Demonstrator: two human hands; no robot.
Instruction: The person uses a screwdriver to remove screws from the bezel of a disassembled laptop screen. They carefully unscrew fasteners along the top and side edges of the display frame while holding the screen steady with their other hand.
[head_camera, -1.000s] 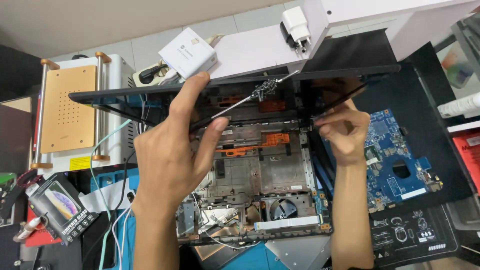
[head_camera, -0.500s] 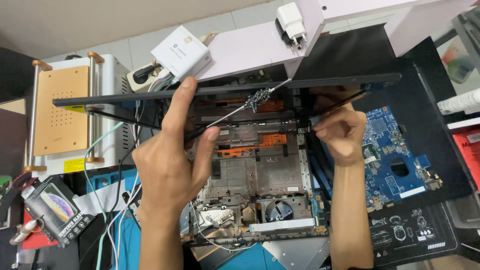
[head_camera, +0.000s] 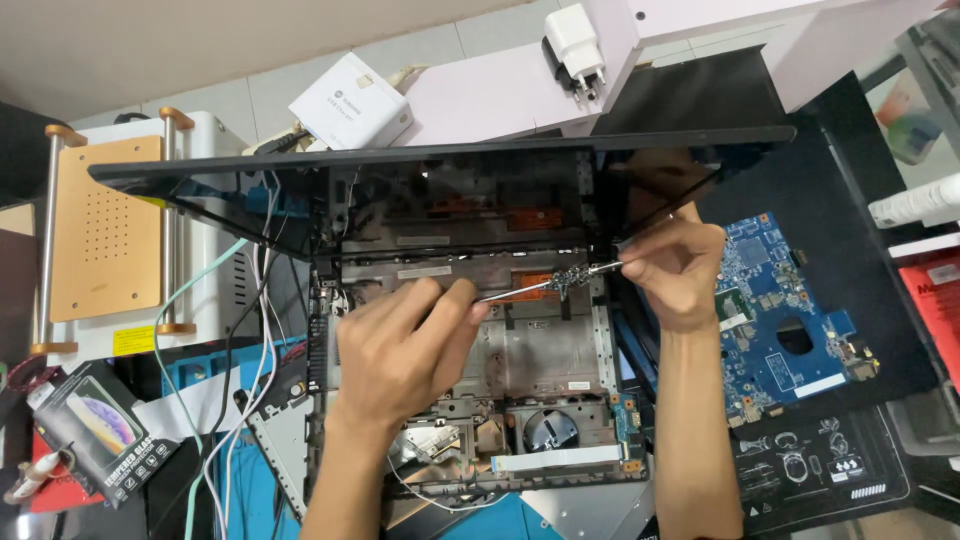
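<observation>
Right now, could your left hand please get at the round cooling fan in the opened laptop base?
Probably yes: the left hand rests on the laptop base just above the cooling fan, which lies uncovered, and the right hand works with the tweezers farther up.

Bright even light, sharp, edges bowed

Tilted laptop screen (head_camera: 440, 190) overhangs the opened chassis (head_camera: 520, 350) at twelve o'clock; loose cables (head_camera: 240, 330) crowd nine o'clock, blue motherboard (head_camera: 780, 300) three o'clock.
</observation>
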